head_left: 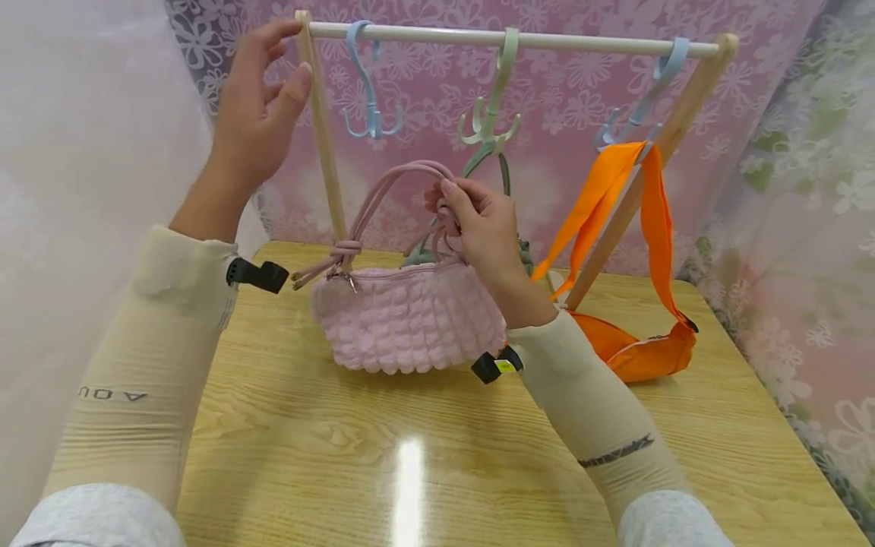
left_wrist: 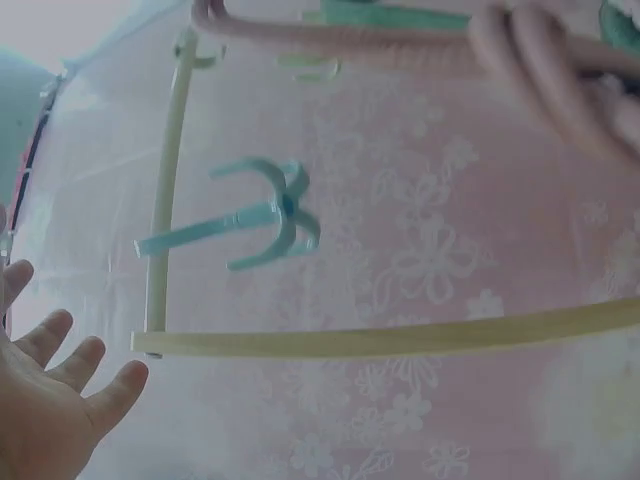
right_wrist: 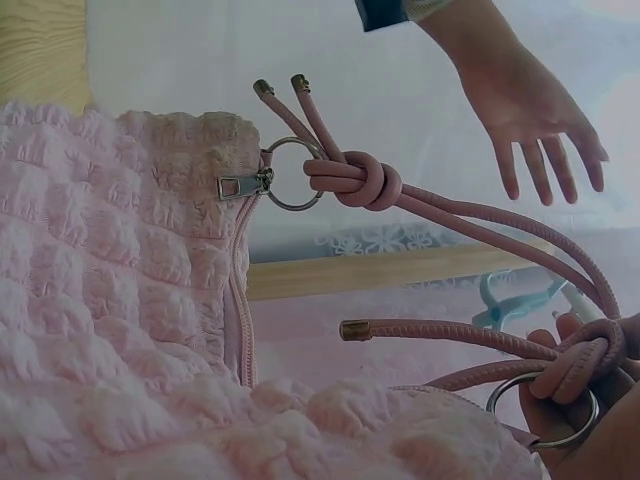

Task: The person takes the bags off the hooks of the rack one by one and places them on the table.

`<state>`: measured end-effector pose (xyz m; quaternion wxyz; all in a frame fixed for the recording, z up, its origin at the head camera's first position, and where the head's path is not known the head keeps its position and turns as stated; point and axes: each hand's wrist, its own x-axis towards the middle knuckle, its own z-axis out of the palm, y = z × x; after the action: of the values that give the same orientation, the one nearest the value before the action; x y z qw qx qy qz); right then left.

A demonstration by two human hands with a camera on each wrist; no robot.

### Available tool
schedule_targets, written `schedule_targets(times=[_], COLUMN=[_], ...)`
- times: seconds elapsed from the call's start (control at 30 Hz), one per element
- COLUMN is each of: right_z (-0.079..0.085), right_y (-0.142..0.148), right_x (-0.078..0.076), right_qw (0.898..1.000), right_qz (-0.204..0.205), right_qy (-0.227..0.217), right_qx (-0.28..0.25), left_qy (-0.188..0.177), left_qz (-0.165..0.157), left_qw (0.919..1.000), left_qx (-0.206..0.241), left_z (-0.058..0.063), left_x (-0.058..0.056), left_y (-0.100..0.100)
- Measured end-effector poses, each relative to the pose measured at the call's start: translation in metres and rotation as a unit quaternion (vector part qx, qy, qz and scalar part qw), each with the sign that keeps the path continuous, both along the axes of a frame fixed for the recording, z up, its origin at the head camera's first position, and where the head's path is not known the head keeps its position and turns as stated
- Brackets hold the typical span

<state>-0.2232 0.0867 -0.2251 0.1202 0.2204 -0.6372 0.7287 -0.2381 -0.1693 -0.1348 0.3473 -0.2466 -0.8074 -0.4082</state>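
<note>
A pink quilted handbag (head_left: pixel 410 315) with a knotted cord strap (head_left: pixel 369 209) hangs from my right hand (head_left: pixel 488 232), whose thumb and fingers pinch the strap near its right-hand knot. In the right wrist view the strap's other knot (right_wrist: pixel 368 182) and metal ring (right_wrist: pixel 293 175) show beside the zip pull. My left hand (head_left: pixel 256 106) is raised at the rack's left post, fingers spread and holding nothing; the fingertips are close to the bar's end, and whether they touch it I cannot tell. Nearest that hand, a blue hook (head_left: pixel 372 91) hangs on the white bar (head_left: pixel 437 34) with its prongs bare.
On a green hook (head_left: pixel 488 114) in the middle hangs a green bag (head_left: pixel 522 254), mostly hidden behind the pink one. At right, an orange bag (head_left: pixel 649 357) hangs by its strap from another blue hook (head_left: pixel 642 95). The wooden rack stands on a wood-grain table (head_left: pixel 328 441).
</note>
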Motion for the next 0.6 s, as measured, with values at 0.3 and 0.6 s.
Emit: schedule_targets(times=[0.3,0.6], right_z=[-0.003,-0.006], right_y=[-0.002,-0.002], right_x=[0.004,0.007], right_qw=[0.999,0.999], right_qz=[0.011,0.01], right_qy=[-0.017,0.003], right_qx=[-0.035,-0.05], left_qy=[-0.052,-0.126], left_qz=[-0.049,-0.068], left_qw=[0.9974,0.9891], left_qx=[-0.001,-0.034], left_z=[-0.038,-0.084], left_x=[0.025,0.035], left_y=[0.005,-0.002])
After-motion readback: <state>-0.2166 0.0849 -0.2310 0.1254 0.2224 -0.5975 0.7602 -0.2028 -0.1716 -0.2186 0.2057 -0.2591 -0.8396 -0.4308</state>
